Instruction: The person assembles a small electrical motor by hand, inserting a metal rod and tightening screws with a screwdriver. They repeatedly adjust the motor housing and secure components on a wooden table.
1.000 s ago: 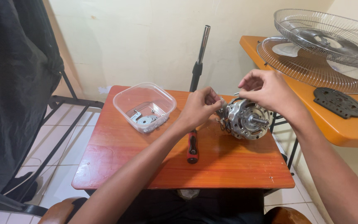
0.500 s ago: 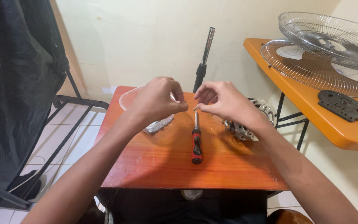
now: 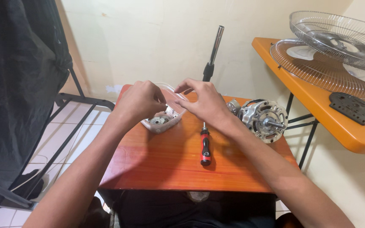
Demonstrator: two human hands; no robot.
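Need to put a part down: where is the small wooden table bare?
Bare: the near strip of the red-brown wooden table, left of the red-and-black screwdriver. Crowded: the far edge, with the clear plastic tub, both hands and the silver fan motor.

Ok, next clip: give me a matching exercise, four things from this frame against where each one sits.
Things:
1. red-and-black-handled screwdriver
2. silver metal fan motor
3. clear plastic tub
4. round wire fan guards

Places:
A. orange side table
B. under both hands
C. right end of the wooden table
D. middle of the wooden table

Pairs: 1-D, 2-C, 3-B, 4-A
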